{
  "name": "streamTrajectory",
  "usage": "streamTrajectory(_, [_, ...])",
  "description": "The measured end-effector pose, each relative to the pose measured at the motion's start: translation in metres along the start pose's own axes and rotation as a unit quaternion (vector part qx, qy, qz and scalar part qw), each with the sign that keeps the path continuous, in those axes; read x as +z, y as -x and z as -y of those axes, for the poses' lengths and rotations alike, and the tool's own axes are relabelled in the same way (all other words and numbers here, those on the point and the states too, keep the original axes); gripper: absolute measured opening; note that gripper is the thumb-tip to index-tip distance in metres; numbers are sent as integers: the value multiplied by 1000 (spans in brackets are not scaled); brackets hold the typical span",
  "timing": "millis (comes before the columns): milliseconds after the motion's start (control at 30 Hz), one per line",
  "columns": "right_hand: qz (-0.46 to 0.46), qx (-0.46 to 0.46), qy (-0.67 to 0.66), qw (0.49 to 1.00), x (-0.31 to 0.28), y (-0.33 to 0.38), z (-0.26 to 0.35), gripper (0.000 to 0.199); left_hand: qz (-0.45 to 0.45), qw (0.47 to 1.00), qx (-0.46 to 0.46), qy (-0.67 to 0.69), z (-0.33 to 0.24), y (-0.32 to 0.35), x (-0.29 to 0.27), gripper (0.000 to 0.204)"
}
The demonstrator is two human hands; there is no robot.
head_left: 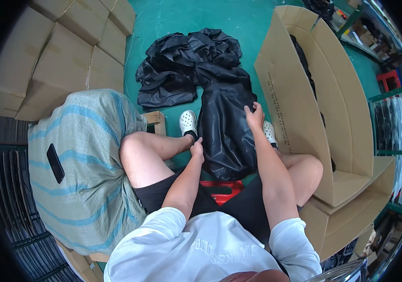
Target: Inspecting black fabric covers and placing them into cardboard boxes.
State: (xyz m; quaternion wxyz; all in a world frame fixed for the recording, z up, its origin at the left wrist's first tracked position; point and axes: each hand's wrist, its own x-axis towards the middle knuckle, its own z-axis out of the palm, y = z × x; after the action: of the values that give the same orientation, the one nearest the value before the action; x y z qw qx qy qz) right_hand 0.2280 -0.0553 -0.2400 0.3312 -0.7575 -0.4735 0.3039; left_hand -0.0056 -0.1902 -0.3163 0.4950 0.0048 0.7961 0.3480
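At the middle of the frame, between our knees, lies a black bag (224, 136), long and shiny, reaching from the red stool (222, 189) under us toward the upper part of the picture. Our left hand (197, 150) is at the bag's left edge with fingers curled shut, and it seems to pinch the fabric there. Our right hand (255, 115) rests on the bag's upper right side, fingers bent and gripping the material. Above the bag, a pile of black bags (187, 61) lies on the green floor (173, 19). At the right stands an open carton (313, 108), just beside our right arm. At the left, a striped woven sack (83, 178) carries a dark phone (55, 163). Closed cartons (60, 51) fill the upper left.
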Motion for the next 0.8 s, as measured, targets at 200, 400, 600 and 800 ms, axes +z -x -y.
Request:
streamTrajectory(200, [122, 89, 49, 987, 23, -28, 23, 34, 197, 958, -163, 131, -29, -54, -7, 74])
streamTrajectory(400, [-213, 101, -50, 971, 17, -65, -52, 16, 189, 933, 42, 303, -79, -39, 18, 39])
streamTrajectory(600, [-184, 239, -6, 953, -4, -24, -95, 18, 103, 983, 97, 114, -75, -28, 24, 37])
streamTrajectory(800, [-128, 245, 70, 959, -18, 23, -76, 24, 38, 992, 119, -17, -10, -34, -2, 37])
